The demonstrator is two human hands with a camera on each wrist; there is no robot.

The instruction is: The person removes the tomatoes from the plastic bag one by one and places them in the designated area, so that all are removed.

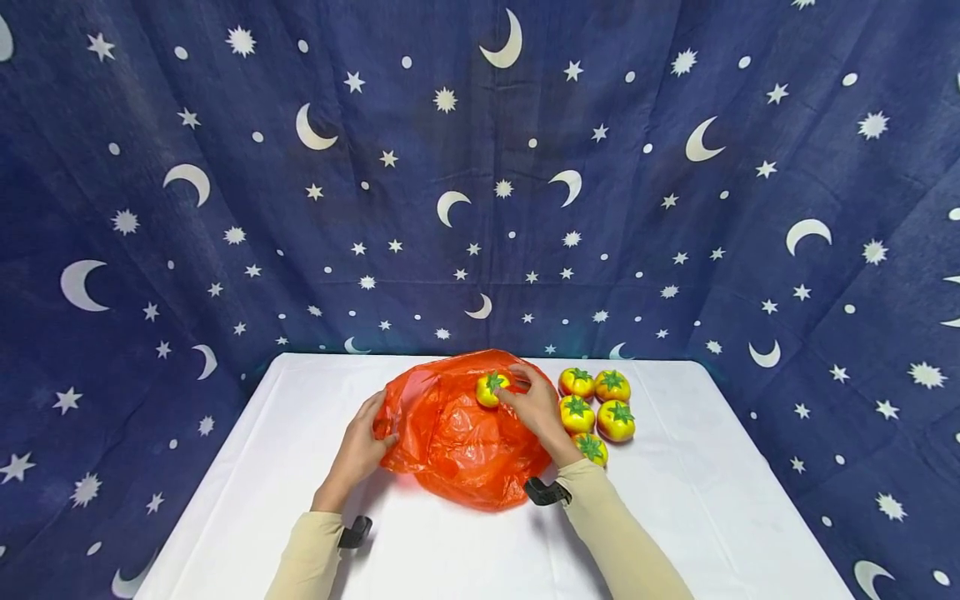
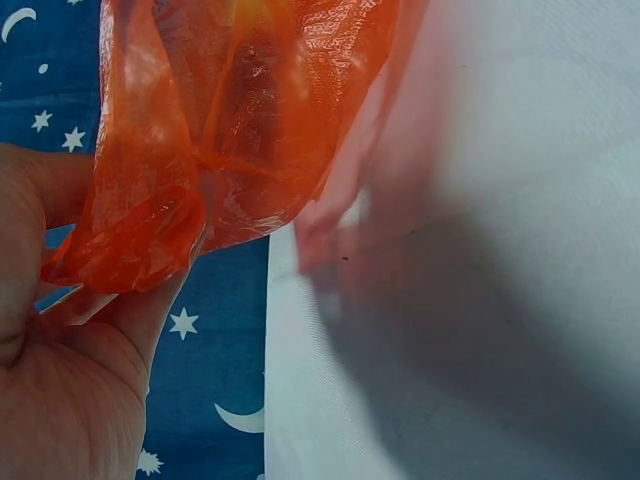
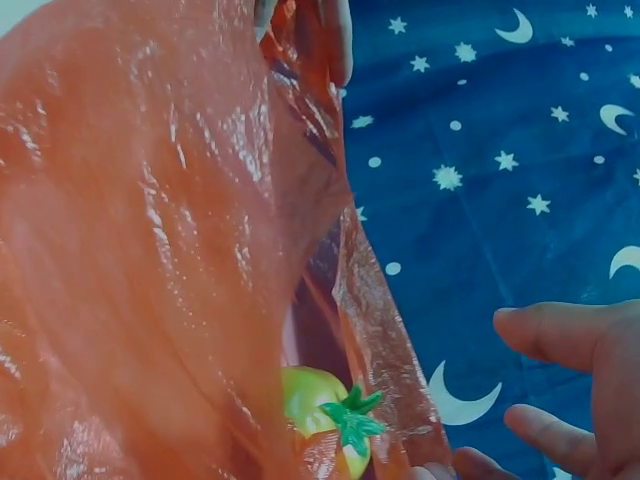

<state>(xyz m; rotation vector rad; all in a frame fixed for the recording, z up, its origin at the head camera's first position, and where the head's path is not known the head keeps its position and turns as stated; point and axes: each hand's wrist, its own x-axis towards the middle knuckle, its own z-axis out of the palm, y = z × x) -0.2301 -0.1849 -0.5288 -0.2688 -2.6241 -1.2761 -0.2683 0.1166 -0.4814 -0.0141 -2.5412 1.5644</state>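
A red plastic bag (image 1: 457,433) lies spread on the white table with its mouth open. My left hand (image 1: 362,446) holds the bag's left rim, and in the left wrist view thumb and fingers of that hand (image 2: 90,370) pinch a bunched fold of the bag (image 2: 150,230). A yellow tomato (image 1: 489,390) with a green leafy top is within the bag's mouth. Over the bag's right side reaches my right hand (image 1: 536,406), its thumb near the tomato in the head view. The right wrist view shows this hand (image 3: 590,390) with fingers spread, apart from the tomato (image 3: 325,400).
Several yellow-and-red tomatoes (image 1: 615,421) with green tops stand grouped just right of the bag. They rest on a white cloth-covered table (image 1: 705,500). A dark blue curtain (image 1: 420,250) with moons and stars hangs behind the table's far edge.
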